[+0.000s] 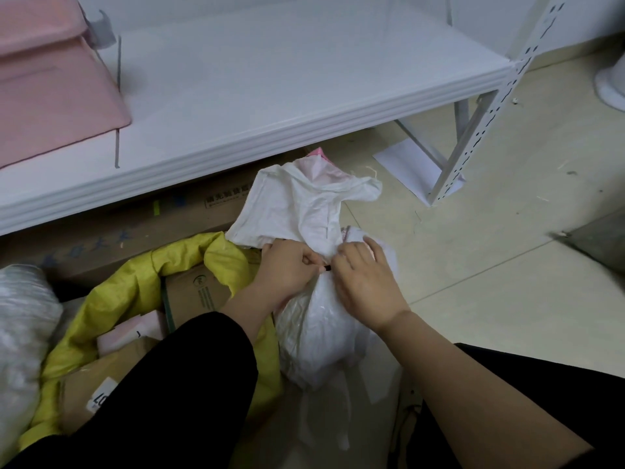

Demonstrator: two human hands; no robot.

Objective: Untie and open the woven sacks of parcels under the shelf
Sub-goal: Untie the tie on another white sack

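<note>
A white woven sack (314, 333) lies on the floor in front of the white shelf (270, 106), its neck gathered and bound by a small dark tie (326, 267). The loose top of the sack fans out above the tie. My left hand (287, 269) pinches at the tie from the left with curled fingers. My right hand (365, 282) grips the sack's neck on the right side, fingertips at the tie. To the left, a yellow woven sack (135, 282) stands open with cardboard boxes and pink parcels inside.
A flat cardboard box (135, 228) lies under the shelf. Pink parcels (50, 96) sit on the shelf at left. A bubble-wrapped bundle (23, 333) is at far left. The shelf's perforated post (473, 137) stands at right, white paper (406, 164) beside it on the tiled floor.
</note>
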